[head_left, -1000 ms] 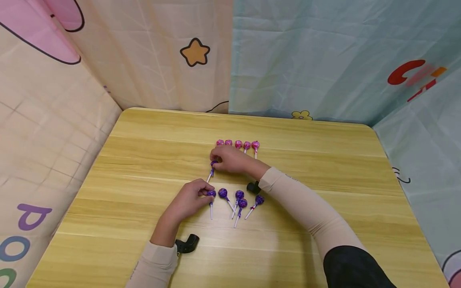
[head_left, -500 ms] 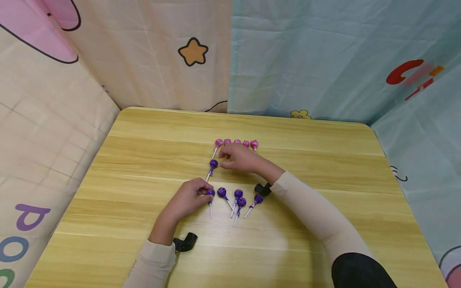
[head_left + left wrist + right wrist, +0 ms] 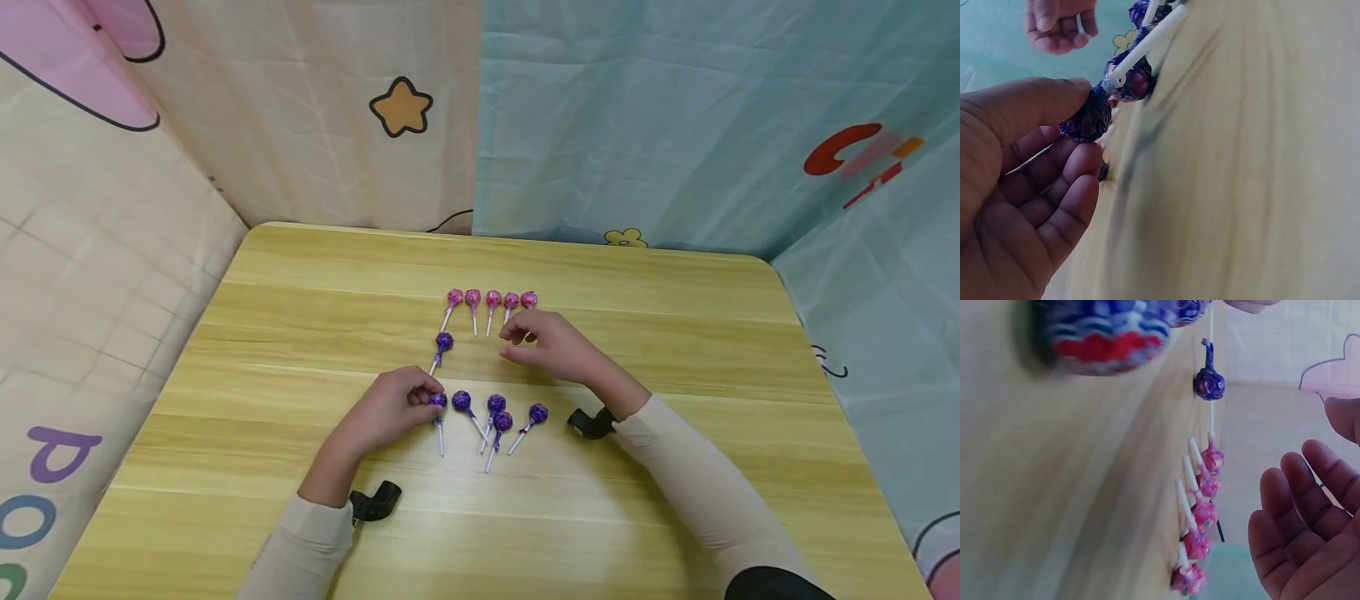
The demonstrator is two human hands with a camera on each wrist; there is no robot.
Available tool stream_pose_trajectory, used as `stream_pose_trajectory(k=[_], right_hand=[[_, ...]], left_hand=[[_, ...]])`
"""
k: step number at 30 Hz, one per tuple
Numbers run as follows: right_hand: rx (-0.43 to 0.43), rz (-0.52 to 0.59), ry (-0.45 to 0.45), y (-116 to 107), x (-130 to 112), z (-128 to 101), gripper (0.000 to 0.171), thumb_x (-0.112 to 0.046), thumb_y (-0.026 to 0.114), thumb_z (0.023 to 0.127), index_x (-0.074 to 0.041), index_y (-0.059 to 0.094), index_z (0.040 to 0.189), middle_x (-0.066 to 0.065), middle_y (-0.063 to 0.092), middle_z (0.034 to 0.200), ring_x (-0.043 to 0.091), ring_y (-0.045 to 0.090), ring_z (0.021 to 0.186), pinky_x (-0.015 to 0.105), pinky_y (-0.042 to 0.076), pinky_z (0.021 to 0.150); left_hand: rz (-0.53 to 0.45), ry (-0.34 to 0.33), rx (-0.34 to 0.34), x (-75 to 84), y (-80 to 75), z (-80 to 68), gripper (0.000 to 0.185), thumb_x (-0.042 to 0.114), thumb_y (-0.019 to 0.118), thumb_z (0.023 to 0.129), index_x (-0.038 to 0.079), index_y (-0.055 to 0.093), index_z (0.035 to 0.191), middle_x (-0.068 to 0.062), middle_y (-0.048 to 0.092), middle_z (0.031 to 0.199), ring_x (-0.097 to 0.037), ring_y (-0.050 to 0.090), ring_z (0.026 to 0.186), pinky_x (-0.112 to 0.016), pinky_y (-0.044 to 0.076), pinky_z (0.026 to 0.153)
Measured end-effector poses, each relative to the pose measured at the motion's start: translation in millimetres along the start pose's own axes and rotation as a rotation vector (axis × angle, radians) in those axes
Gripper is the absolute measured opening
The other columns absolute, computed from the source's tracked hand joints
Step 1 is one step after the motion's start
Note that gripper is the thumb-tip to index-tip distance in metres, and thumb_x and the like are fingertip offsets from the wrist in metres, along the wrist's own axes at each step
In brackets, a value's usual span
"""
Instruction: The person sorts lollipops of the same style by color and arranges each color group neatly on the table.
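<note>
A beige cloth (image 3: 315, 117) printed with an orange star (image 3: 402, 108) and a pale blue cloth (image 3: 637, 108) hung behind a wood-grained table (image 3: 637, 492). Near the middle of the table, the left hand (image 3: 386, 408) pinched a purple lollipop (image 3: 1087, 119) by its round head, the thumb on one side and the fingers on the other, while the white stick pointed clear of the grip, toward the person. Its wrapper was dark and patterned, gathered tight where head met stick. Just right of those fingers lay four more purple lollipops (image 3: 462, 401), their sticks at different slants, two of them overlapping. Beyond the left hand, another purple lollipop lay tilted below the leftmost of five pink lollipops (image 3: 492, 298), whose heads made a row. Near that row's right end was the right hand (image 3: 551, 343), its fingers loosely bent and holding nothing.
</note>
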State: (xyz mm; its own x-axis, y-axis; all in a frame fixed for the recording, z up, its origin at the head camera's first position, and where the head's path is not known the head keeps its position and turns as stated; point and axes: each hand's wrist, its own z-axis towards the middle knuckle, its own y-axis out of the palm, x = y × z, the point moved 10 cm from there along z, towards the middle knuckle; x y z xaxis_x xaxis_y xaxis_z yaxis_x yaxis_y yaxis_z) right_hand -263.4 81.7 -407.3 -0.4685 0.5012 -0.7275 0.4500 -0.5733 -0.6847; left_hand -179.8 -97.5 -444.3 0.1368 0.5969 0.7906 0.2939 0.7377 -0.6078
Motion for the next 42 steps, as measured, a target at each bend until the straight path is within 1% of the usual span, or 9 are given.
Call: stream_pose_trajectory(k=[6, 8, 13, 17, 23, 28, 33, 40, 42], right_hand=[[0.024, 0.003, 0.033, -3, 12, -26, 0.021, -0.019, 0.071, 0.093, -0.004, 0.069, 0.106, 0.0, 0.066, 0.097, 0.016, 0.061, 0.092, 0.044, 0.051, 0.089], [0.029, -0.002, 0.048, -3, 16, -32, 0.02, -0.02, 0.071, 0.093, -0.005, 0.069, 0.105, -0.001, 0.066, 0.098, 0.015, 0.061, 0.092, 0.044, 0.051, 0.089], [0.035, 0.002, 0.084, -2, 25, -46, 0.018, -0.02, 0.071, 0.093, -0.006, 0.069, 0.104, -0.002, 0.067, 0.098, 0.015, 0.061, 0.091, 0.043, 0.051, 0.089], [0.032, 0.006, 0.121, 0, 30, -55, 0.017, -0.018, 0.072, 0.092, -0.006, 0.069, 0.104, -0.002, 0.066, 0.097, 0.015, 0.061, 0.091, 0.043, 0.051, 0.089], [0.034, -0.037, 0.162, 3, 31, -68, 0.019, -0.021, 0.073, 0.091, -0.008, 0.069, 0.104, 0.0, 0.066, 0.1, 0.017, 0.06, 0.092, 0.041, 0.051, 0.087], [0.052, -0.078, 0.165, 4, 31, -76, 0.019, -0.023, 0.074, 0.09, -0.009, 0.07, 0.103, 0.001, 0.067, 0.101, 0.018, 0.061, 0.094, 0.042, 0.051, 0.087], [0.058, -0.089, 0.165, 6, 33, -83, 0.019, -0.022, 0.074, 0.09, -0.009, 0.07, 0.104, 0.0, 0.067, 0.101, 0.017, 0.06, 0.093, 0.042, 0.051, 0.087], [0.047, -0.088, 0.136, 11, 30, -89, 0.017, -0.017, 0.074, 0.09, -0.008, 0.069, 0.103, 0.001, 0.067, 0.1, 0.019, 0.06, 0.091, 0.042, 0.051, 0.085], [0.044, -0.085, 0.125, 12, 28, -89, 0.017, -0.017, 0.074, 0.09, -0.007, 0.069, 0.103, 0.002, 0.067, 0.1, 0.02, 0.06, 0.091, 0.042, 0.051, 0.084]], left_hand=[[-0.002, 0.02, -0.005, 9.8, -10.2, 3.9, 0.016, 0.01, 0.077, 0.086, 0.007, 0.07, 0.1, 0.003, 0.062, 0.088, -0.014, 0.058, 0.081, -0.032, 0.052, 0.073], [0.009, 0.037, -0.01, 12.1, -12.1, 6.8, 0.017, 0.009, 0.077, 0.085, 0.007, 0.07, 0.101, 0.002, 0.062, 0.089, -0.014, 0.058, 0.081, -0.031, 0.052, 0.074], [0.049, 0.083, -0.026, 16.9, -13.8, 16.1, 0.019, 0.008, 0.077, 0.084, 0.007, 0.069, 0.102, 0.002, 0.062, 0.091, -0.014, 0.058, 0.083, -0.032, 0.052, 0.076], [0.085, 0.106, -0.048, 22.0, -15.3, 24.4, 0.017, 0.009, 0.076, 0.086, 0.009, 0.069, 0.101, 0.002, 0.062, 0.092, -0.016, 0.058, 0.084, -0.033, 0.051, 0.076], [0.124, 0.164, -0.068, 32.4, -17.4, 36.9, 0.016, 0.009, 0.075, 0.088, 0.008, 0.069, 0.102, 0.0, 0.063, 0.093, -0.015, 0.058, 0.084, -0.035, 0.052, 0.078], [0.154, 0.199, -0.083, 37.3, -17.6, 48.3, 0.014, 0.01, 0.074, 0.089, 0.007, 0.069, 0.102, -0.001, 0.064, 0.093, -0.017, 0.059, 0.085, -0.036, 0.052, 0.078], [0.161, 0.187, -0.096, 37.4, -18.9, 60.0, 0.015, 0.009, 0.073, 0.09, 0.006, 0.069, 0.104, 0.0, 0.063, 0.096, -0.016, 0.059, 0.087, -0.034, 0.052, 0.08], [0.171, 0.217, -0.131, 45.2, -18.3, 76.1, 0.017, 0.008, 0.072, 0.089, 0.005, 0.068, 0.105, -0.002, 0.062, 0.093, -0.021, 0.058, 0.085, -0.034, 0.05, 0.076], [0.174, 0.215, -0.137, 45.4, -17.9, 80.2, 0.018, 0.009, 0.072, 0.089, 0.005, 0.068, 0.106, -0.002, 0.063, 0.094, -0.021, 0.059, 0.086, -0.035, 0.051, 0.077]])
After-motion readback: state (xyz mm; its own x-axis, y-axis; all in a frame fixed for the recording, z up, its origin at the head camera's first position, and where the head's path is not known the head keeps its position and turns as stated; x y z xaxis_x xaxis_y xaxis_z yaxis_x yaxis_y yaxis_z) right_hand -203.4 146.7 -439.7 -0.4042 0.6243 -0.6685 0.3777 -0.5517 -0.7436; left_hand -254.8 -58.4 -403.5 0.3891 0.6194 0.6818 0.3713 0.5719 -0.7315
